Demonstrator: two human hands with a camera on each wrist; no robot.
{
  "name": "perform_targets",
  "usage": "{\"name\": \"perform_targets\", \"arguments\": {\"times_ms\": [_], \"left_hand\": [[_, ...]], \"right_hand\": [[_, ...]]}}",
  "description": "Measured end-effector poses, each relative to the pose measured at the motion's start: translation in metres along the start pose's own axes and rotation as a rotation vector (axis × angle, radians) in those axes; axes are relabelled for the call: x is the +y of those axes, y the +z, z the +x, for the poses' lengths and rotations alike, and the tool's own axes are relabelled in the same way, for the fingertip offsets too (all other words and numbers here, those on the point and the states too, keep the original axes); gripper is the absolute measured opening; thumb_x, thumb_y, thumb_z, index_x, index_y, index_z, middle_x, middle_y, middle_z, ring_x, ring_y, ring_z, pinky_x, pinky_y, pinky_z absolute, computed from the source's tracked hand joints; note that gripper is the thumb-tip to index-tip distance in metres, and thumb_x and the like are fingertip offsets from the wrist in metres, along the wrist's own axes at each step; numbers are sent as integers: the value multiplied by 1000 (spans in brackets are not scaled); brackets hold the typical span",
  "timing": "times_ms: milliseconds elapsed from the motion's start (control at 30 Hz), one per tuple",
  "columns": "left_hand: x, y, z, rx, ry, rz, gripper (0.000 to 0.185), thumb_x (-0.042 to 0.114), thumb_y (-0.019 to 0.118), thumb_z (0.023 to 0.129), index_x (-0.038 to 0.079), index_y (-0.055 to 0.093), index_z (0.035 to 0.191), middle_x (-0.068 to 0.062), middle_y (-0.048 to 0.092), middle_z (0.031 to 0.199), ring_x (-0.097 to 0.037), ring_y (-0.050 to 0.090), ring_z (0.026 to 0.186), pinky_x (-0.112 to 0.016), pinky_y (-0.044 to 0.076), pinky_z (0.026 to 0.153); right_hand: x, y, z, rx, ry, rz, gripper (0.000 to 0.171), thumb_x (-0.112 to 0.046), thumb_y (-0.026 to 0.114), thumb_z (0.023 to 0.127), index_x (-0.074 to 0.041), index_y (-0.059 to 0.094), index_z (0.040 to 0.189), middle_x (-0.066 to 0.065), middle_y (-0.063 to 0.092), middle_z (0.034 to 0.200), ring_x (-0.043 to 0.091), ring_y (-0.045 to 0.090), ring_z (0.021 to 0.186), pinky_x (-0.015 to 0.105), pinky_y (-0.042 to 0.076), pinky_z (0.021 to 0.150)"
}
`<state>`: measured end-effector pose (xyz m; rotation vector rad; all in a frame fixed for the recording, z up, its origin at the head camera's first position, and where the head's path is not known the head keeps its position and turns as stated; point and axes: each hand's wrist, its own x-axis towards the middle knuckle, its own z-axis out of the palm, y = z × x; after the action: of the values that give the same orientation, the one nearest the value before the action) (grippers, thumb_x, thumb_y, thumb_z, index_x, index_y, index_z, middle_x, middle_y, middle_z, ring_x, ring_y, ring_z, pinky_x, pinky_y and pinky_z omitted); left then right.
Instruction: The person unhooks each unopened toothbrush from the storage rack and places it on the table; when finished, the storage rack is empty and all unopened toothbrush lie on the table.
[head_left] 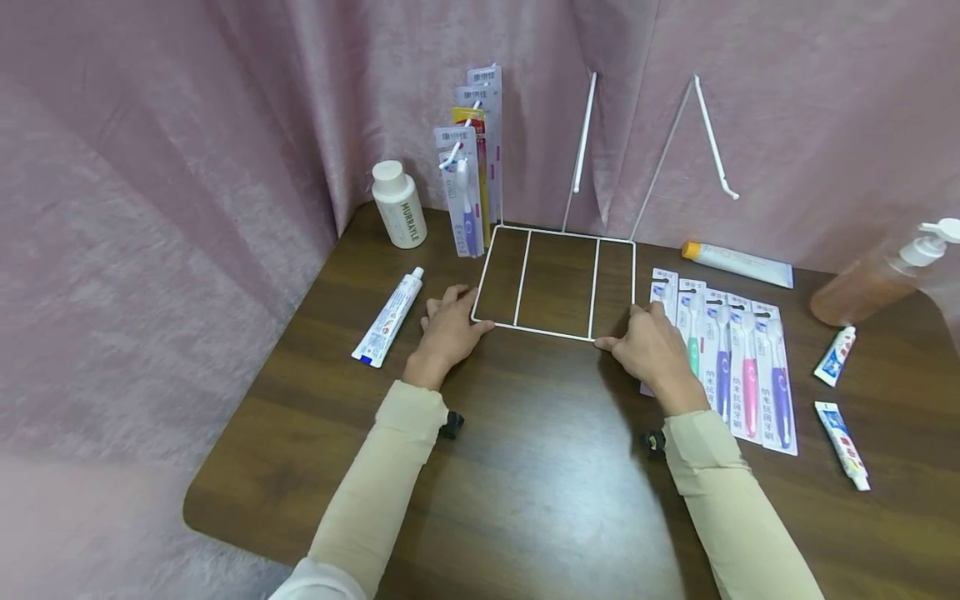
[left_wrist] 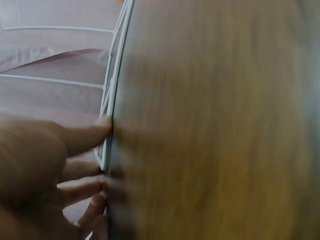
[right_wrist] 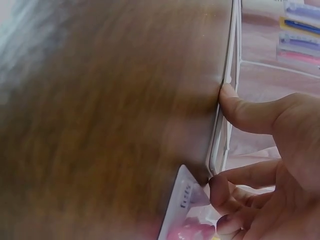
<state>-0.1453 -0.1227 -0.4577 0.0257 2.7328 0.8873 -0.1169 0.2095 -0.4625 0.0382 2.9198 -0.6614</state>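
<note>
Head view first: a white wire rack [head_left: 557, 283] lies with its base flat on the wooden table [head_left: 540, 492], two hook arms rising at 12 o'clock toward the pink curtain [head_left: 150, 167]. The left hand [head_left: 447, 327] holds the rack's near-left corner, fingers bent round the wire; the right hand [head_left: 651, 346] has the near-right corner, thumb along the front wire. I judge the rack is only being set in place, and most of the goods are not yet on it. One bundle of packed toothbrushes [head_left: 471, 167] stands at the rack's 10 o'clock beside a white bottle [head_left: 400, 204]. A row of toothbrush packs [head_left: 731, 367] lies at 3 o'clock, just beside the right hand and crowding that corner. Toothpaste tubes lie at 9 o'clock [head_left: 390, 317] and 2 o'clock [head_left: 738, 262]; a pump bottle [head_left: 877, 283] stands farther right.

Left wrist view, blurred: the left hand [left_wrist: 45, 170] has a fingertip against the rack wire [left_wrist: 114, 90], other fingers loosely curled below.

Right wrist view: the right hand [right_wrist: 270, 165] presses its thumb on the wire [right_wrist: 227, 85], fingers curled under the corner, a pack's edge [right_wrist: 182, 205] touching them.
</note>
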Motion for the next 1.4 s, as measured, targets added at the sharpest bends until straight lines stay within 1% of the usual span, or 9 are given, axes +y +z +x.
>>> {"name": "perform_targets", "arguments": {"times_ms": [133,233,367,467,767,867,967,1167,1400], "left_hand": [[-17,5,22,113,89,-54,71,39,73,114,4,51,171,-19,50,175,-42,51,157,-62,42,133],[-29,5,45,301,210,-169,63,39,73,114,2,61,163,-21,66,156,-30,72,129,-44,62,111],[-1,-26,31,495,346,-368,46,27,72,115,-2,70,150,-23,73,138,-27,72,91,-32,59,79],[30,-54,8,567,360,-452,38,16,71,114,-5,71,145,-25,72,137,-27,69,87,-29,56,79],[48,-79,15,522,377,-658,39,11,72,110,-5,71,146,-23,72,140,-11,62,89,-21,51,82],[49,-80,16,545,391,-711,29,7,74,107,-10,76,131,-22,75,122,-5,61,84,-20,51,78],[49,-82,16,575,399,-753,20,5,75,106,-11,78,117,-9,74,98,-5,59,80,-20,49,75],[51,-86,14,595,393,-785,18,3,77,104,-12,80,113,17,65,81,-2,55,74,-20,46,71],[57,-85,7,524,418,-772,18,5,78,105,-12,81,112,16,66,79,-2,57,73,-19,49,71]], "right_hand": [[-10,-11,-9,-18,20,5,88,-46,88,99,19,59,150,41,53,142,62,69,110,72,57,97],[-14,-17,-15,-24,31,1,86,-44,87,100,20,58,150,42,52,144,62,69,112,72,57,99],[-4,-12,-12,-12,29,-4,84,-47,89,98,19,62,143,42,52,141,58,70,105,69,58,94],[6,-5,-6,-4,20,2,81,-49,89,97,18,65,136,41,53,137,56,70,100,68,58,90],[-5,-8,-13,-16,25,-1,74,-44,87,100,19,64,133,41,53,135,56,69,99,67,58,89],[-15,-13,-19,-13,23,0,71,-41,86,101,19,64,133,42,53,136,57,70,100,67,58,89],[-9,-6,-13,-3,7,-2,71,-41,86,102,18,64,134,40,53,136,58,70,100,67,58,88],[8,11,3,8,3,2,75,-47,90,98,15,66,133,38,53,136,56,70,98,65,59,85],[-5,3,-2,-16,4,1,79,-48,89,99,16,64,137,41,52,139,57,70,100,67,59,87]]}}
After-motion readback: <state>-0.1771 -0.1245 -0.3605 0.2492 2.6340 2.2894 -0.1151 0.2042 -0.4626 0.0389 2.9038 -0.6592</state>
